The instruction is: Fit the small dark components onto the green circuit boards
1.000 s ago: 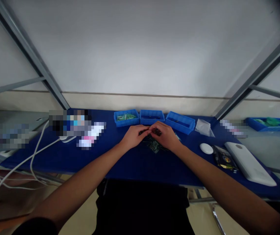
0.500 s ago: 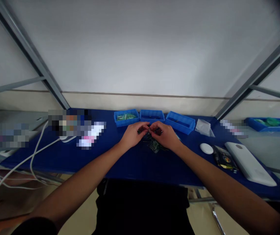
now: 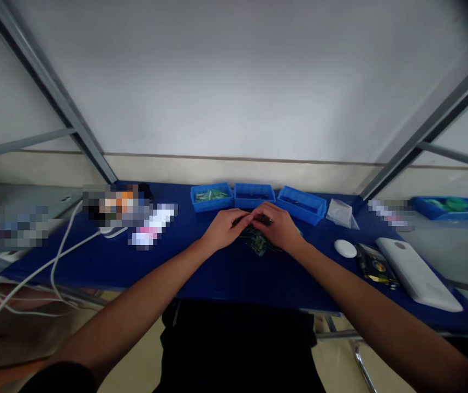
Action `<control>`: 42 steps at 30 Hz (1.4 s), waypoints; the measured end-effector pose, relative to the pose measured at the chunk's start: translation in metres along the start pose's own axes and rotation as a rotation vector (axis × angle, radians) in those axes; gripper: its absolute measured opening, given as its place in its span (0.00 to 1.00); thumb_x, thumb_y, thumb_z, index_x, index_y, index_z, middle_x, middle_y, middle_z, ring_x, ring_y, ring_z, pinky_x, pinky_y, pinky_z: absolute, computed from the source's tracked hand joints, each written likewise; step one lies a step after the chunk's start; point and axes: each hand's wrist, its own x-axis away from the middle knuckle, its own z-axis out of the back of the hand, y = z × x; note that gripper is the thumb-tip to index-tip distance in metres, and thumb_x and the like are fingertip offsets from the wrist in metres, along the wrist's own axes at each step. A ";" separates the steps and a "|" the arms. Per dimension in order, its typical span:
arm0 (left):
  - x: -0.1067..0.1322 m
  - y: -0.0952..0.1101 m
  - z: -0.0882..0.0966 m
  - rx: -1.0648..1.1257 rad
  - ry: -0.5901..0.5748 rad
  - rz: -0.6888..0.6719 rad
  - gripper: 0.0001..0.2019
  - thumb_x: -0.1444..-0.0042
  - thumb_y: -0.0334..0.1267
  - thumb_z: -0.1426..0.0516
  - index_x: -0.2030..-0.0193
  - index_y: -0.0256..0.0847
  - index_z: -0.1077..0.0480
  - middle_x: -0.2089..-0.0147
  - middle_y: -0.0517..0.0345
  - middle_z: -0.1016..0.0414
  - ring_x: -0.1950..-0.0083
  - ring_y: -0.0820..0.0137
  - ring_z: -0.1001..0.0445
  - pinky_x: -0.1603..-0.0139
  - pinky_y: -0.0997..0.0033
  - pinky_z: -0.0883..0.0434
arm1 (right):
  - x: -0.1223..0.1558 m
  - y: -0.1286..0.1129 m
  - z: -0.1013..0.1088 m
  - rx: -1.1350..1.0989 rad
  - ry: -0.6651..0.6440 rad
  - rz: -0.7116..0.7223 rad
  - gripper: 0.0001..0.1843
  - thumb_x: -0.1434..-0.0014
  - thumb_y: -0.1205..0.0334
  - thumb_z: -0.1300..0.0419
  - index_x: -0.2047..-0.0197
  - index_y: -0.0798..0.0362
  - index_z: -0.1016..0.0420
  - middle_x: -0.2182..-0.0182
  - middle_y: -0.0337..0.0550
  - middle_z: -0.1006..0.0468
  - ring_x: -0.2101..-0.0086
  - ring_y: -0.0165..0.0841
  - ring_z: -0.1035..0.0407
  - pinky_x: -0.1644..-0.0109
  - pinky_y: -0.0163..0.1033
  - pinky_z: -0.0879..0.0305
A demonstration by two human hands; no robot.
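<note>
My left hand (image 3: 223, 228) and my right hand (image 3: 278, 225) meet at the fingertips above the middle of the blue table (image 3: 217, 273). Both are closed, with fingers pinched together. Small dark bits show by the fingers of each hand, but what they grip is too small and too hidden to name. Just under my hands, partly covered by the right one, lies a heap of green pieces that look like circuit boards (image 3: 257, 245).
Behind my hands stand three blue bins: the left bin (image 3: 206, 206) with green and pale strips, the middle bin (image 3: 254, 203) and the right bin (image 3: 301, 212). To the right are a clear bag (image 3: 340, 213), a white round case (image 3: 345, 248), a black packet (image 3: 375, 263) and a long white device (image 3: 418, 273). White cables (image 3: 55, 262) cross the left side.
My fingertips have come closer together, and the left hand's fingers now lie flatter against the right. The bins and the heap have stayed in place.
</note>
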 end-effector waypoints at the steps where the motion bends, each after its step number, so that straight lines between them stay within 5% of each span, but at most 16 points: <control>1: 0.000 -0.001 0.000 0.001 -0.002 -0.008 0.17 0.25 0.47 0.45 0.48 0.42 0.17 0.53 0.53 0.13 0.56 0.65 0.17 0.55 0.68 0.26 | 0.000 0.000 0.000 -0.003 -0.009 0.011 0.01 0.30 0.62 0.36 0.57 0.47 0.22 0.61 0.43 0.20 0.66 0.35 0.24 0.60 0.42 0.25; 7: -0.002 -0.012 0.002 0.049 0.015 0.020 0.12 0.29 0.40 0.41 0.45 0.45 0.17 0.47 0.55 0.13 0.49 0.63 0.15 0.49 0.67 0.24 | 0.000 -0.003 0.000 -0.034 -0.024 0.002 0.03 0.30 0.60 0.36 0.54 0.47 0.22 0.59 0.44 0.19 0.64 0.35 0.23 0.60 0.42 0.23; 16: -0.001 -0.018 -0.003 -0.104 0.071 -0.065 0.10 0.33 0.30 0.39 0.49 0.43 0.19 0.54 0.55 0.15 0.59 0.68 0.18 0.55 0.67 0.23 | 0.000 -0.002 -0.004 -0.036 0.001 -0.044 0.03 0.31 0.58 0.35 0.56 0.47 0.22 0.62 0.42 0.16 0.66 0.36 0.21 0.62 0.42 0.23; 30: -0.002 -0.014 -0.003 0.070 0.112 0.010 0.14 0.31 0.35 0.38 0.40 0.44 0.27 0.53 0.57 0.14 0.55 0.66 0.15 0.51 0.65 0.21 | -0.004 -0.006 0.001 0.043 0.048 -0.015 0.06 0.38 0.70 0.37 0.60 0.49 0.26 0.65 0.40 0.22 0.68 0.33 0.26 0.62 0.38 0.29; 36: -0.002 -0.022 -0.003 -0.159 0.120 -0.013 0.08 0.32 0.36 0.38 0.48 0.42 0.23 0.50 0.52 0.16 0.45 0.59 0.18 0.40 0.55 0.24 | -0.012 0.023 0.009 0.323 0.231 -0.053 0.06 0.37 0.69 0.40 0.58 0.48 0.25 0.63 0.45 0.21 0.59 0.42 0.25 0.53 0.46 0.27; 42: -0.001 -0.026 -0.006 -0.202 0.012 -0.015 0.10 0.33 0.37 0.37 0.47 0.43 0.22 0.46 0.49 0.18 0.42 0.57 0.20 0.36 0.52 0.26 | -0.018 0.052 0.015 0.522 0.177 -0.099 0.08 0.36 0.69 0.42 0.58 0.50 0.21 0.61 0.50 0.19 0.54 0.47 0.28 0.48 0.51 0.28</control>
